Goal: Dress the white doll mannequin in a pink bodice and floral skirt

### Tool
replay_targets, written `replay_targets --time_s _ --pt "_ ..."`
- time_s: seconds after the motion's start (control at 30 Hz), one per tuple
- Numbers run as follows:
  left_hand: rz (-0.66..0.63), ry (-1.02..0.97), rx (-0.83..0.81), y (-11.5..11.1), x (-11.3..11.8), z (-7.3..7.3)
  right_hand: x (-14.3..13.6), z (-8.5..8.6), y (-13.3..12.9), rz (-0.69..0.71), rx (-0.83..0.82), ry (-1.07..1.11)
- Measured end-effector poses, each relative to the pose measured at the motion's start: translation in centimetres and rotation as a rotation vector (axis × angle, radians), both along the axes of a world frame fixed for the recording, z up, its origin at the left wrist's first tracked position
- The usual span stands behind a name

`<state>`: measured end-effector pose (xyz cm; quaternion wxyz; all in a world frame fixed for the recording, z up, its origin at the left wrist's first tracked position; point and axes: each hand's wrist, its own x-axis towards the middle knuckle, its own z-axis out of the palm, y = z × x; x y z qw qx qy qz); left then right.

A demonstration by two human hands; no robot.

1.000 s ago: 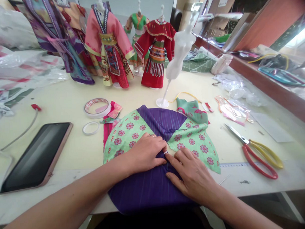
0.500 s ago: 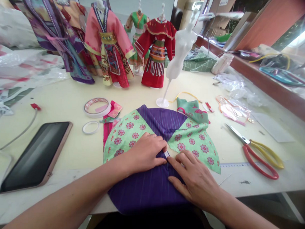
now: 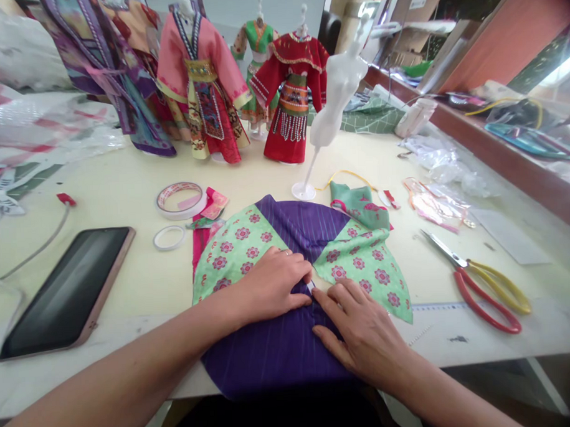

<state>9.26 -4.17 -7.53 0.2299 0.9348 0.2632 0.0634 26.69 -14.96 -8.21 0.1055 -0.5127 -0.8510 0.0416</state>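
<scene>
At my far left the phone [image 3: 68,293] is lying face up on the table [image 3: 125,175], the cable [image 3: 57,234] trailing past it with its red tip unplugged. Both are resting clear of my forearm, so my arm is reaching in freely. Behind, the dresses [image 3: 169,52] are hanging on their stands, set back, I judge, so that the near side is serving as my working space. The tape [image 3: 173,213] is lying flat just behind the thin ring [image 3: 169,248], beside the pink scraps [image 3: 214,203].

In front of me the purple and green cloth [image 3: 275,351] is spreading over the table's near edge. My left hand [image 3: 273,285] is bending its fingers down onto the middle of it, probably to stop it slipping; whether thumb and forefinger are pinching a fold, I cannot tell. A small white strip [image 3: 310,286] is showing between my hands. My right hand [image 3: 363,316] is holding thumb and forefinger apart, forefinger touching the strip's near end, seemingly to steady it, and thumb resting on the purple.

Beyond, the bare mannequin [image 3: 331,112] is standing near the green scrap [image 3: 359,201]. At my right the scissors [image 3: 462,263] are lying partly open, handles towards me, which is making them easy to grab.
</scene>
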Motion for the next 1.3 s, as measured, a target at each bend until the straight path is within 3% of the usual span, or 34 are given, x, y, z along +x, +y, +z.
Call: replay_targets --time_s 1.3 --pt "0.000 -0.001 -0.006 0.08 0.01 0.04 0.30 -0.05 -0.12 0.023 -0.041 -0.001"
